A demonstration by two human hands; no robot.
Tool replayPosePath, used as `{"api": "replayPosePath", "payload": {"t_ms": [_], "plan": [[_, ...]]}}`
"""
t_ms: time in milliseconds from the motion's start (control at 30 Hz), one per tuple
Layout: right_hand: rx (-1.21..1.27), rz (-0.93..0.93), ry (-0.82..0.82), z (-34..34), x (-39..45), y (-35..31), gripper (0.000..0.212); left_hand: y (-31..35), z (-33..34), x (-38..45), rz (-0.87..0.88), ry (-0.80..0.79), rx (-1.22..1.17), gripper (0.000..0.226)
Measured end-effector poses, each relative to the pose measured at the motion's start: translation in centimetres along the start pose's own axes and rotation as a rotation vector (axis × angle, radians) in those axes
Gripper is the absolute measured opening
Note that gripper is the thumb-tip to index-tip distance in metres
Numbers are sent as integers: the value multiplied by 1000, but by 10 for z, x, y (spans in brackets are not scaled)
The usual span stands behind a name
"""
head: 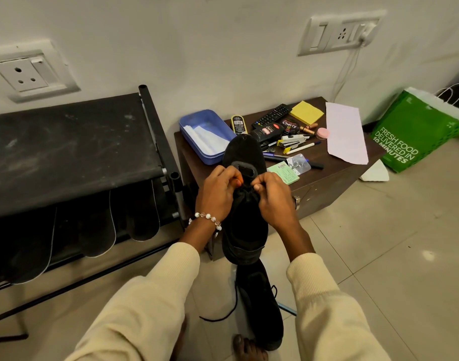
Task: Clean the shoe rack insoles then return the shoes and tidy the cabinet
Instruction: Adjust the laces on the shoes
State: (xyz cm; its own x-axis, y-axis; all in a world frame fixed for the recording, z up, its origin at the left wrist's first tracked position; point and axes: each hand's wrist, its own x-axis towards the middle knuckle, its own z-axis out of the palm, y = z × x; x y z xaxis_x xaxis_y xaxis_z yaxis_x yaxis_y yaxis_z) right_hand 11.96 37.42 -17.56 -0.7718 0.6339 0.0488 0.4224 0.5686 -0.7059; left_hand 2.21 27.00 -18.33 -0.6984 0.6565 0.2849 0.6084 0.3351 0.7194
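Black shoe (245, 194) held up before the cabinet (327, 178), toe toward wall; my left hand (218, 191) and right hand (272, 198) both pinch its lace at the tongue; best to pull evenly and keep the knot centred; second shoe (262, 303) underfoot; open floor to the right; shoe rack (67, 142) edge close left.
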Motion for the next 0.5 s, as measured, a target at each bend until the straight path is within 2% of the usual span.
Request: {"api": "replayPosePath", "payload": {"t_ms": [200,333,400,500], "plan": [[-26,4,31,3,-2,-6,26,1,4,0,-68,12,83,10],[-5,10,39,4,-3,-6,25,1,4,-1,-125,-3,52,14],[59,46,47,2,-1,-4,22,0,2,1,-150,-18,45,13],[283,110,35,-7,1,5,21,-6,-3,2,-153,-35,-44,11]]}}
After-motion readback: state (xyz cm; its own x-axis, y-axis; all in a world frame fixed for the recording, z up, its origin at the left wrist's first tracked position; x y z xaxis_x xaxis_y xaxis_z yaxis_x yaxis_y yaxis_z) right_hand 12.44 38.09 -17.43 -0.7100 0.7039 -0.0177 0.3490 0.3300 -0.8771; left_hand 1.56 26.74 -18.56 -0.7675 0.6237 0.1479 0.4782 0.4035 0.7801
